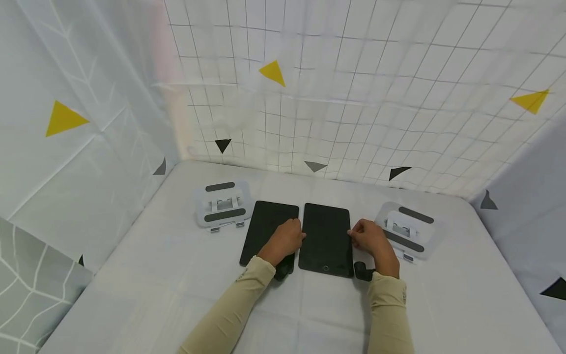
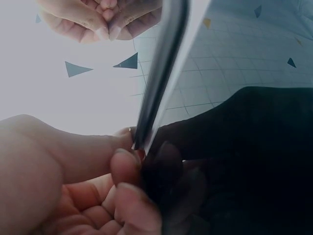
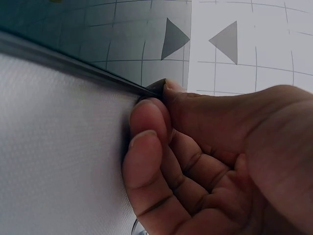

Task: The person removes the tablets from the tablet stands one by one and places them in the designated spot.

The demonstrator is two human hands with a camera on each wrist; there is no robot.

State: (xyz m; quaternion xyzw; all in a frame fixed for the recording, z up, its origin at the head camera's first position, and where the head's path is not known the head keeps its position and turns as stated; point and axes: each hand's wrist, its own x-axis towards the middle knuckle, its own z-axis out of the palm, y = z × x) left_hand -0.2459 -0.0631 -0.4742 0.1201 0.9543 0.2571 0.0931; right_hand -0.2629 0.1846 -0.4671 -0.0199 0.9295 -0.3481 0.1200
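Two black tablets lie side by side on a white surface in the head view. My left hand (image 1: 285, 238) reaches across the left tablet (image 1: 265, 223) and pinches the left edge of the right tablet (image 1: 326, 236), which has a round home button at its near end. On the opposite edge, my right hand (image 1: 369, 238) pinches the same tablet between thumb and fingertips. Up close in the left wrist view, the glossy screen (image 2: 264, 156) mirrors the left hand. The right wrist view shows the thumb (image 3: 210, 112) on the screen side and fingers curled beneath the edge.
A grey-white folding stand (image 1: 223, 201) with dark pads sits beyond the left tablet. Another such stand (image 1: 404, 231) is beside the right hand. Behind the white table (image 1: 163, 270) hangs a gridded sheet (image 1: 353, 98) with coloured triangles. Dark wrist cameras sit under both wrists.
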